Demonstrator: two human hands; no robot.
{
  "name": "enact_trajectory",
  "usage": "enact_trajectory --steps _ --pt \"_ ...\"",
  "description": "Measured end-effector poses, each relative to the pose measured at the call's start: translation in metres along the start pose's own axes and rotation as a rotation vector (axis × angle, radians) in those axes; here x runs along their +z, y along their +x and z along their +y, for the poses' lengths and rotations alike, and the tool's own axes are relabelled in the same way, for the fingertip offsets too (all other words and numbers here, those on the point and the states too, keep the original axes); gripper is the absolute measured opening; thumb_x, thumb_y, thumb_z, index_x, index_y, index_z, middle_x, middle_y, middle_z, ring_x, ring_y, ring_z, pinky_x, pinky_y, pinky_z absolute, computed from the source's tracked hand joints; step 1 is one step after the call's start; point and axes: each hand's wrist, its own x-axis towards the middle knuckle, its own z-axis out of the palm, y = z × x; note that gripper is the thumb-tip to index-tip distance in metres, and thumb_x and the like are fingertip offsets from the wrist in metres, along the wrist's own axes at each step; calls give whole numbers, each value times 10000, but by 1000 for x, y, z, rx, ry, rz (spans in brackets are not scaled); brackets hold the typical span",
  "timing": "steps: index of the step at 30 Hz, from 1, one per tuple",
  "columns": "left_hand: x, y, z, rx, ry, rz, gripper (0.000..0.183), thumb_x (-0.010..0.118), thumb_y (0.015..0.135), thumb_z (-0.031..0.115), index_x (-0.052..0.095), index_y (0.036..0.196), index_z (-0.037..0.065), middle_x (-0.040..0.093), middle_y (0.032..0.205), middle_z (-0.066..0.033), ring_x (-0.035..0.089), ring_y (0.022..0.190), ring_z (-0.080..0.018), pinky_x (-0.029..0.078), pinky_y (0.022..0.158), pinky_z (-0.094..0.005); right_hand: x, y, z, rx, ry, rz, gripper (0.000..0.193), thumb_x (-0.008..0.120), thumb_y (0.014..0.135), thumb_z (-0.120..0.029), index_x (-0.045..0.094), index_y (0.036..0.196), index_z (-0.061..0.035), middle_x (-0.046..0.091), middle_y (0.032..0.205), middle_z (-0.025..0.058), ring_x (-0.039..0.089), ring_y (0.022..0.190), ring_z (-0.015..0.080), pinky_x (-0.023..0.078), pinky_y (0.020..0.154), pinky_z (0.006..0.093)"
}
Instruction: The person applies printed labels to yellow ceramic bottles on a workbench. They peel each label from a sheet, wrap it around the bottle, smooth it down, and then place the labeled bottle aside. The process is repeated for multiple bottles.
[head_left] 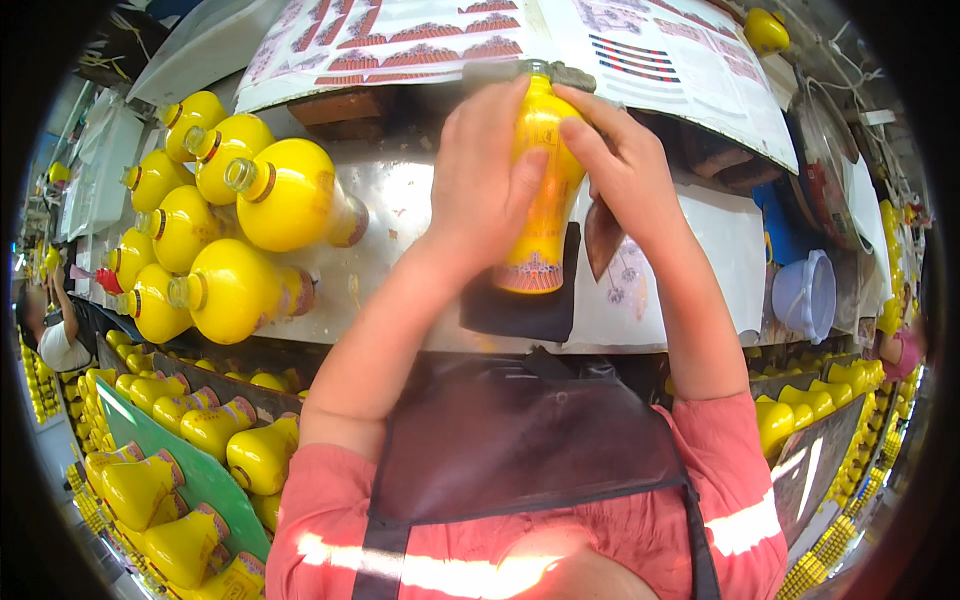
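A glossy yellow bottle (548,225) with a clear glass neck lies in front of me, its neck pointing away. A patterned reddish band circles its base, and faint lettering shows on its side. My left hand (482,170) presses along its left side, thumb on the yellow surface. From the right, my right hand (625,160) wraps its upper part, thumb on top. Under the base end is a black pad (520,318). A dark, pointed flat piece (604,240) sits beside the bottle, below my right hand.
Several yellow bottles (290,195) stand at the left of the metal worktop (385,185). Sheets of printed decals (430,50) cover a raised board at the back. A pale bucket (805,296) is at the right. More yellow bottles (205,425) fill racks on both sides.
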Motion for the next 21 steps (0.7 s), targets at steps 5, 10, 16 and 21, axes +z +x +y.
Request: enact_trajectory --steps 5,10,16,21 --pt "2 -9 -2 -142 -89 17 619 536 1012 290 385 1521 -28 486 1471 -243 460 1356 -427 335 1172 -498 -7 1 0 312 382 -106 410 638 1022 -301 679 1396 -141 608 850 3 520 680 42 444 630 205" --pt "-1 -33 -1 -394 -319 60 676 528 956 182 304 1554 -38 405 1508 -248 449 1358 -387 348 1172 -475 -6 -34 8 363 389 -124 712 651 998 -347 373 1613 -121 659 804 45 565 640 90 503 628 255" --pt "-5 -56 -1 -362 -327 -25 688 586 975 241 318 1569 21 382 1497 -241 441 1345 -381 366 1157 -459 18 -58 25 318 370 -159 921 685 971 -353 137 1675 -126 638 764 82 608 684 133 500 671 277" --pt "-8 -47 -4 -208 -277 33 715 644 940 287 369 1555 47 345 1527 -230 407 1368 -394 347 1169 -479 17 -59 24 329 451 -155 907 665 979 -350 132 1668 -96 683 918 154 651 785 176 526 741 296"
